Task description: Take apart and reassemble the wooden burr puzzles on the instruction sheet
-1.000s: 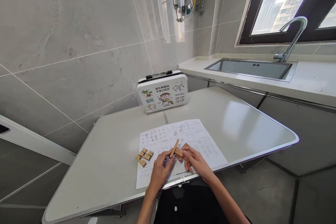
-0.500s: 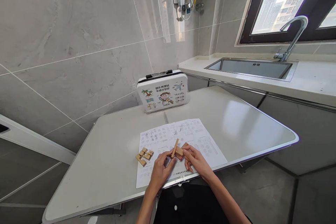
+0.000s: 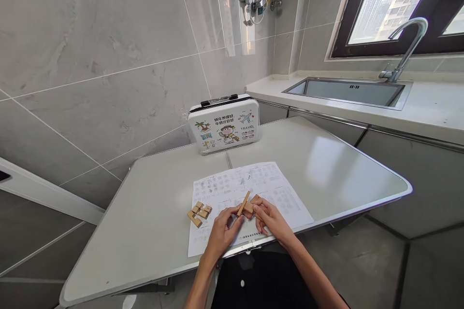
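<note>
Both my hands meet over a printed instruction sheet (image 3: 253,183) near the table's front edge. My left hand (image 3: 221,234) pinches a thin wooden stick (image 3: 243,203) that stands tilted up and away from me. My right hand (image 3: 271,219) grips a short wooden block piece (image 3: 249,208) pressed against the stick's lower end. To the left of my hands, several loose wooden puzzle pieces (image 3: 198,213) lie on the sheet's left edge and the table.
The white folding table (image 3: 326,154) stands against a grey tiled wall. A small white illustrated case (image 3: 224,126) stands at its far edge. A counter with a steel sink (image 3: 348,91) and tap (image 3: 406,48) runs along the right, under a window.
The hands and the wooden pieces keep the same hold. The view has tipped slightly, so everything sits a little higher in the picture.
</note>
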### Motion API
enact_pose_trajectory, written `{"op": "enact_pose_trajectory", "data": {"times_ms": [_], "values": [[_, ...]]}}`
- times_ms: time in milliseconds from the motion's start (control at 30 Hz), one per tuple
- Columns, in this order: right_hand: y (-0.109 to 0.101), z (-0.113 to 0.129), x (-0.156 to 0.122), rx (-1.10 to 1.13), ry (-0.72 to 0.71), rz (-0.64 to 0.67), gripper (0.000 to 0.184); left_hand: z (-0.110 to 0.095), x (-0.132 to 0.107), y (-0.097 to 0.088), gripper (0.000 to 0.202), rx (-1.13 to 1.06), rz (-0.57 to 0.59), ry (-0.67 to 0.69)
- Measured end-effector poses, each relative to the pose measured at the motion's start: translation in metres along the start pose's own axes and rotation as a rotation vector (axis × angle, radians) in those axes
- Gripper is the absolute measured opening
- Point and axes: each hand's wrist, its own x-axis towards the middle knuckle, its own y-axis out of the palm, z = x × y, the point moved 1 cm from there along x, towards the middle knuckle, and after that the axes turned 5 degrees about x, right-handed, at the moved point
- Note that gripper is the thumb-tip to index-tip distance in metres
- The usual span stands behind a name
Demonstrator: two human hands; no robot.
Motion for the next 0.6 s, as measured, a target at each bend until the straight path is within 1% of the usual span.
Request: {"op": "enact_pose_trajectory", "data": {"times_ms": [200, 333, 400, 500, 600], "values": [[0.004, -0.007, 0.002, -0.087, -0.025, 0.022, 0.046, -0.003, -0.002, 0.005, 0.028, 0.093, -0.062, -0.049], [0.009, -0.008, 0.001, -0.138, -0.025, 0.023, 0.047, -0.004, -0.001, 0.006, 0.033, 0.098, -0.081, -0.022], [0.011, -0.005, -0.001, -0.139, -0.009, 0.033, 0.048, -0.002, -0.001, 0.005, 0.036, 0.109, -0.135, -0.028], [0.013, 0.002, -0.005, -0.138, -0.014, 0.069, 0.05, 0.003, 0.0, 0.004, 0.04, 0.105, -0.223, -0.096], [0.015, 0.007, -0.007, -0.126, -0.012, 0.089, 0.053, 0.006, 0.002, 0.004, 0.043, 0.084, -0.262, -0.113]]}}
